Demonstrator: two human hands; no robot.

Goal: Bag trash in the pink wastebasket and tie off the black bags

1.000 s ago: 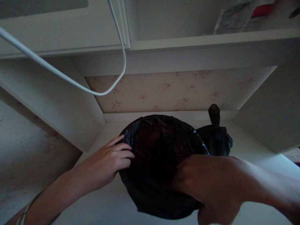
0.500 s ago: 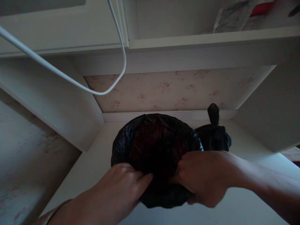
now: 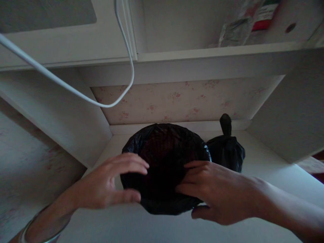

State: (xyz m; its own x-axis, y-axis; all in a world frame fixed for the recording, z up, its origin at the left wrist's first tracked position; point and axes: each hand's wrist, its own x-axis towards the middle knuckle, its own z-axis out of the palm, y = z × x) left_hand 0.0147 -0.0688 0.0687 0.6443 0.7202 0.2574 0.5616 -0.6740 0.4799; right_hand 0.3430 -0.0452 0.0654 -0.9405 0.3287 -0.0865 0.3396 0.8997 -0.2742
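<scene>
Fingers (image 3: 133,166) spread on the left hand (image 3: 101,185), at the left of the bin (image 3: 158,145); right hand (image 3: 217,190) over its right side, pinching or not, can't tell! Bin stands between them, liner (image 3: 167,206) already over its visible rim; any tucking left, too dark to say.

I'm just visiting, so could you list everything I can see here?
Lined bin: 1, black liner, centre
Tied bag: 1, black, right of the bin, towards the back
Cable: 1, white, looping across upper left
Cupboard front: 1, white with grey patch, upper left
Shelf: 1, whitish, top right
Packets: count unclear, clear and red, on the shelf
Wallpaper: pale with pink flowers, behind the bin and at left
White surface: 1, under the bin
Bangle: silvery, count unclear, left wrist
Left hand: 1, spread, at the bin's left rim
Right hand: 1, at the right rim
</scene>
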